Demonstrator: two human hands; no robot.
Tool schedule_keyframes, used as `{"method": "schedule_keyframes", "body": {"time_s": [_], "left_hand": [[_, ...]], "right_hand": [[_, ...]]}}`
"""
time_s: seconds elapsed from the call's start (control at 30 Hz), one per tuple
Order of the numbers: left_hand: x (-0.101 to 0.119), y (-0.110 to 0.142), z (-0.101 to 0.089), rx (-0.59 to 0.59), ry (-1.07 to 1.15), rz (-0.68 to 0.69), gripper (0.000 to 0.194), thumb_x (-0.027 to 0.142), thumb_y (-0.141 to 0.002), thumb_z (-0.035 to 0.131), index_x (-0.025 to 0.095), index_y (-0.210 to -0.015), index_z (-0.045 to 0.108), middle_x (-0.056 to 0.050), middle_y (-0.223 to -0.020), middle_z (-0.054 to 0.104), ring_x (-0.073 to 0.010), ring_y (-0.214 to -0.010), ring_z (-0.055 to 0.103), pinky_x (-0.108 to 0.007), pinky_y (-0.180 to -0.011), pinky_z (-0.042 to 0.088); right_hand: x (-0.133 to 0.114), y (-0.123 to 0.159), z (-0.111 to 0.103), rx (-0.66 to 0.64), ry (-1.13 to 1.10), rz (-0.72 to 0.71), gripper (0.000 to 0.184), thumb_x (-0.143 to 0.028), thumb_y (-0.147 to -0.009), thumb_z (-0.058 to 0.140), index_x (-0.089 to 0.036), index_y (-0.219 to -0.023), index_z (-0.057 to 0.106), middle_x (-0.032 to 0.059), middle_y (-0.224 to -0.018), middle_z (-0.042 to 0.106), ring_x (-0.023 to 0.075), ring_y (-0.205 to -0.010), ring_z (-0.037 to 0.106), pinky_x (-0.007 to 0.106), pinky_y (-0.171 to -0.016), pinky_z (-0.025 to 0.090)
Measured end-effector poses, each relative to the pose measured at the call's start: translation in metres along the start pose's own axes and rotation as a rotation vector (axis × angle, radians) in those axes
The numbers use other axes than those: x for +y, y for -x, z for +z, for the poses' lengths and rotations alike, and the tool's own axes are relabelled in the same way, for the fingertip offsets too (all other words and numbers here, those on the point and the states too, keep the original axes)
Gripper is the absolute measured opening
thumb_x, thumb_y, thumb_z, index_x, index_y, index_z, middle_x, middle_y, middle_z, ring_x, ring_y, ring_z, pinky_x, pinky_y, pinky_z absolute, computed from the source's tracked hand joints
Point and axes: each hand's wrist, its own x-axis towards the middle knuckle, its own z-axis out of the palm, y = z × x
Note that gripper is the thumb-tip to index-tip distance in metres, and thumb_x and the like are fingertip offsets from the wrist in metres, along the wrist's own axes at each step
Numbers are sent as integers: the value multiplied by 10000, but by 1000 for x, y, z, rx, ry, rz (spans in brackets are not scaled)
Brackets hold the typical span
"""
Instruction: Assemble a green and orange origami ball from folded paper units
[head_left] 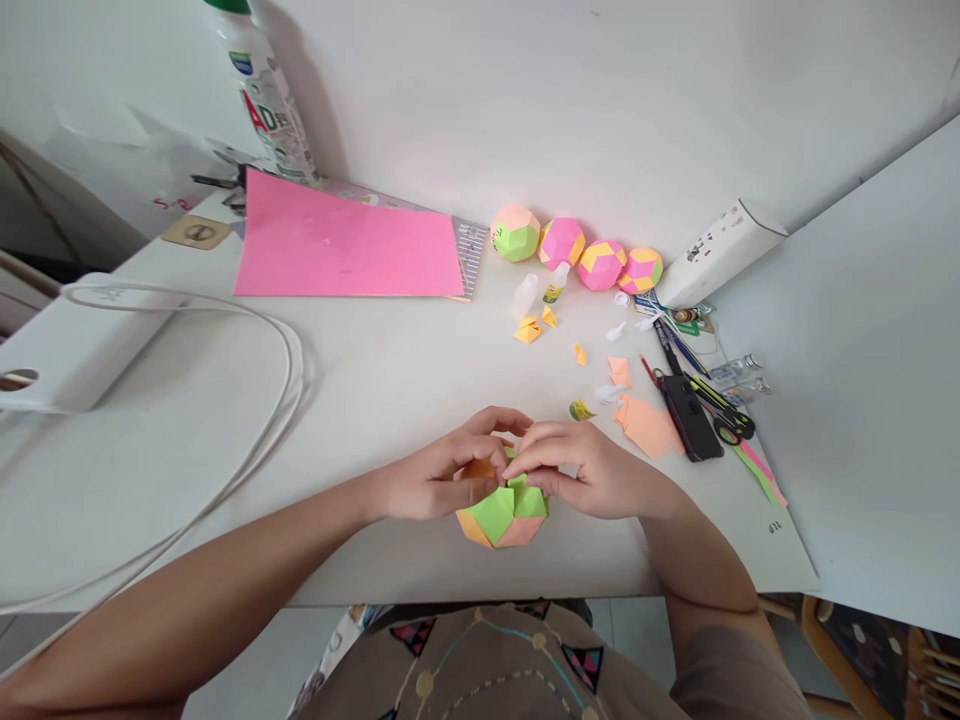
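A folded-paper ball (496,515) with green, orange and peach faces sits near the front edge of the white table. My left hand (457,468) curls over its upper left side, fingers bent around the paper. From the other side my right hand (581,465) pinches green paper at the top of the ball, its fingertips close to those of the left. Both hands hide the upper part, so the exact spot they pinch cannot be seen. Just beyond the right hand lie a small yellow-green piece (581,410) and peach paper (649,428).
Several finished paper balls (562,243) line the wall. Pink paper sheets (349,245) lie at the back left, near a white bottle (262,95). A white cable (281,370) loops on the left. Scissors (739,420) and a black case (691,418) lie right.
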Motion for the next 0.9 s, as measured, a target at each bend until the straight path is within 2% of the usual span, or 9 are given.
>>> {"method": "schedule_keyframes", "body": {"time_s": [0.3, 0.57, 0.9], "left_hand": [[1, -1, 1, -7, 10, 7, 120, 168, -899, 472, 173, -804, 545, -108, -1340, 387, -267, -1159, 529, -447, -925, 498], [0, -1, 1, -1, -26, 36, 107, 165, -891, 474, 176, -830, 562, -120, -1342, 393, -280, -1196, 505, -412, -868, 522], [0, -1, 1, -2, -1, 10, 111, 147, -879, 474, 169, -806, 555, -113, -1342, 375, -251, -1138, 542, -429, -903, 511]], "right_hand": [[1, -1, 0, -23, 26, -15, 160, -115, -907, 515, -166, -905, 666, 53, -848, 624, 127, -767, 588, 261, -704, 494], [7, -1, -2, -41, -9, -74, 146, -103, -911, 503, -167, -873, 628, 50, -834, 620, 125, -766, 586, 257, -701, 495], [12, -2, -1, -83, -4, -175, 285, -84, -950, 389, -152, -1001, 662, 87, -908, 651, 134, -850, 598, 254, -743, 503]]}}
